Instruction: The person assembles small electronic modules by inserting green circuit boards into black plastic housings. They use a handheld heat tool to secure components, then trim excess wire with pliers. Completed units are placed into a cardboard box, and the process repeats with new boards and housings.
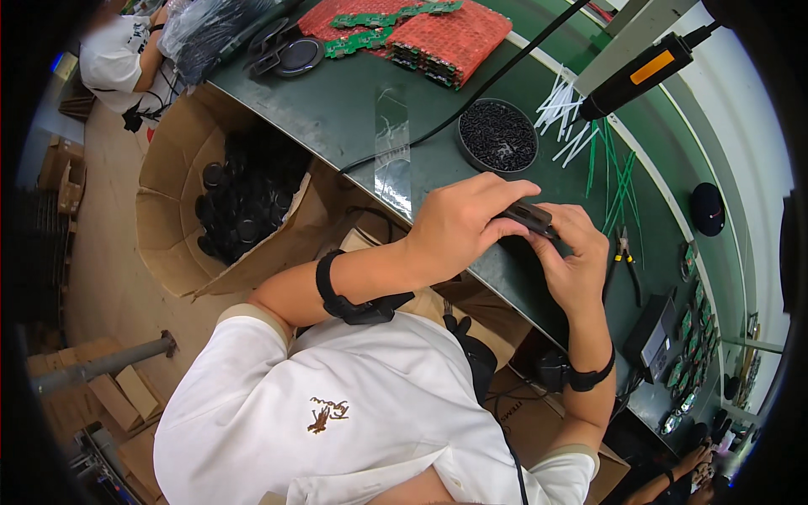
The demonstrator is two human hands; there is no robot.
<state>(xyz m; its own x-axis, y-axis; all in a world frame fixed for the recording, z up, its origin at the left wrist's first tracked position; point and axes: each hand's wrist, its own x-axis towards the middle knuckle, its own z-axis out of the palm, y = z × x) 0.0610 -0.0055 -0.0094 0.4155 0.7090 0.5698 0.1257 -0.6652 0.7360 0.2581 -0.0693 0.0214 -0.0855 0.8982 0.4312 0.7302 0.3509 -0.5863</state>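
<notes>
Head view: your left hand (459,223) and right hand (574,252) pinch opposite ends of a black part (528,217) over the tabletop (324,118). Hold it level, with light, even pressure.

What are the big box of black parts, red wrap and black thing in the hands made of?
Box: likely matte brown cardboard, from its creased walls. Red wrap: probably thin, shiny plastic, as it looks bubbly. Black thing: maybe hard plastic, dark and smooth, but I can't be sure.
</notes>
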